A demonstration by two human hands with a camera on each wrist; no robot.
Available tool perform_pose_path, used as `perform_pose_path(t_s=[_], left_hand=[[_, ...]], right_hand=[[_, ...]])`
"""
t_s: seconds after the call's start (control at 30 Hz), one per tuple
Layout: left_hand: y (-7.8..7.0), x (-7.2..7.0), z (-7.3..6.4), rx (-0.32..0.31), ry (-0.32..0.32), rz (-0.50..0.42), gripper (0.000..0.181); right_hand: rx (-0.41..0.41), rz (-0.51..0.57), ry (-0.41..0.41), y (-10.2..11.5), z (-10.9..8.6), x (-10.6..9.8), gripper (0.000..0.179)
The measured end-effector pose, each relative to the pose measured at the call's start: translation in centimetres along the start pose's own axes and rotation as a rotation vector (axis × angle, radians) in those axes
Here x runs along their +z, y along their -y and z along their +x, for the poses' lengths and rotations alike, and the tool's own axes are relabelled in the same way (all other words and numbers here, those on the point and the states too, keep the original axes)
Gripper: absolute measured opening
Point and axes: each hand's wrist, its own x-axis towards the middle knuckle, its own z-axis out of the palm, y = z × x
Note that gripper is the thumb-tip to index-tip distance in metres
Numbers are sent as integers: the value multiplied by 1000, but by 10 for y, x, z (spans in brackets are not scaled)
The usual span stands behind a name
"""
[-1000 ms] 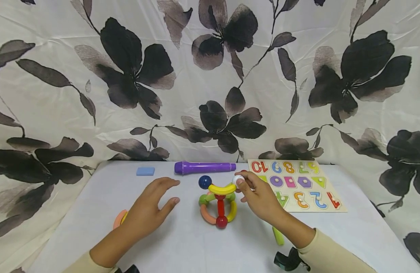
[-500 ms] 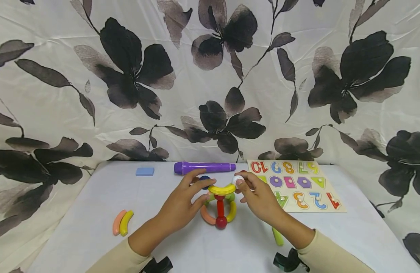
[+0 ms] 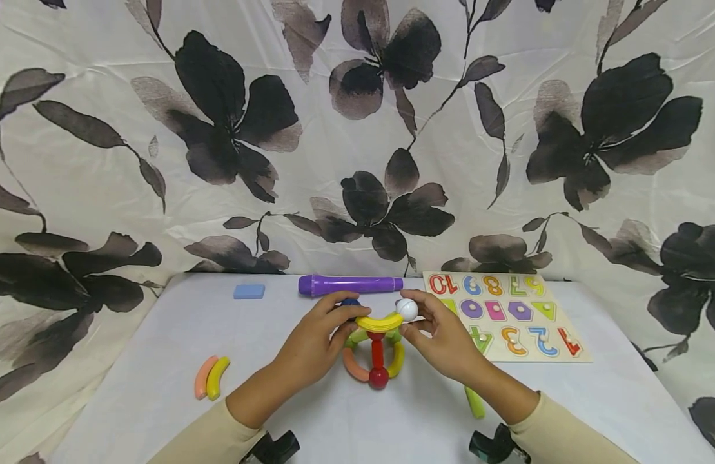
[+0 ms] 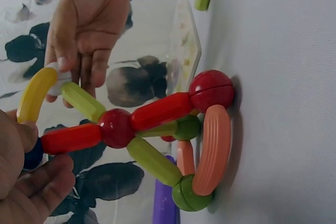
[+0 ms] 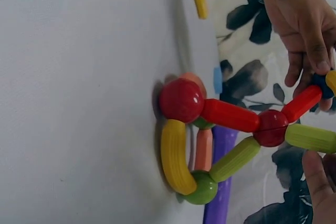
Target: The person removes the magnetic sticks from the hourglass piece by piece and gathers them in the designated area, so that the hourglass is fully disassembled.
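A toy frame of magnetic rods and balls stands on the table, its lower red ball toward me. Straight red and green rods rise from its curved-rod base to a central red ball. On top, a yellow curved rod spans a dark blue ball and a white ball. My left hand pinches the blue ball between thumb and fingers, covering most of it in the head view. With thumb below and fingers behind, my right hand holds the white ball.
Pink and yellow curved rods lie at left. A green rod lies by the right forearm. Behind are a blue block, a purple microphone-shaped toy and a number puzzle board.
My left hand has moved right across the table and taken hold of the blue ball. My right thumb has shifted lower, showing more of the white ball.
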Motion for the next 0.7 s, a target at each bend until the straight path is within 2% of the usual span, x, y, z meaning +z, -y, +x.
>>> perform_pose_path(t_s=[0.2,0.33,0.5,0.7], left_hand=[[0,0,1,24,-16,-14,34],[-1,0,2,23,-12,-10,33],[-2,-1,3,21,0,-2,31],[-3,-2,4,18,1,7,31]], right_hand=[[37,-43,-61,-3,3,4,53],[33,-63,-84,-3,5,5,51],[23,-75,-91,-1,6,5,49],[48,-44,-86,0,7,4,50]])
